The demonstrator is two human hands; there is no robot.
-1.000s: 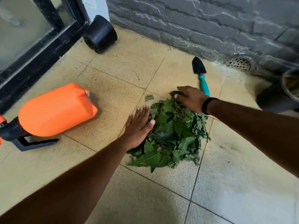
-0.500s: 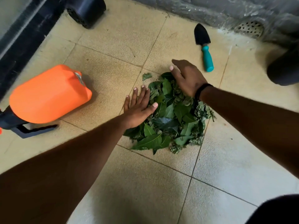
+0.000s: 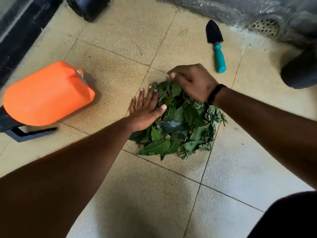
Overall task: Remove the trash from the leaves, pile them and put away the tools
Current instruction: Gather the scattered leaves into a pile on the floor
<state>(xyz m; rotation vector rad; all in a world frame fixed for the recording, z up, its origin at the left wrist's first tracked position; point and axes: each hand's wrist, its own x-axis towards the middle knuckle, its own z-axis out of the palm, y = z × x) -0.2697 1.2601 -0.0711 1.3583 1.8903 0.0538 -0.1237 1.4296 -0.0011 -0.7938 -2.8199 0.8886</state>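
1. Sprayer point(image 3: 46, 95), orange, on its side left of pile, not yet stowed.
2. L hand point(image 3: 145, 110) flat, fingers straight, holds nothing; presses pile's left edge, prob. as a stop.
3. Pile point(image 3: 181, 124): compact, green leaves, no trash seen.
4. R hand point(image 3: 193, 81) on pile's far edge, fingers bent, prob. raking leaves in; grip unclear.
5. Trowel point(image 3: 217, 47) beyond pile, loose.

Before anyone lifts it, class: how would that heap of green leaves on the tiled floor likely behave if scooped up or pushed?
The heap of green leaves is loose, separate pieces, so it would probably shed bits when lifted. It looks light and floppy, likely sliding easily over the beige floor tiles. Crumpled fragments at its edges may stay behind.
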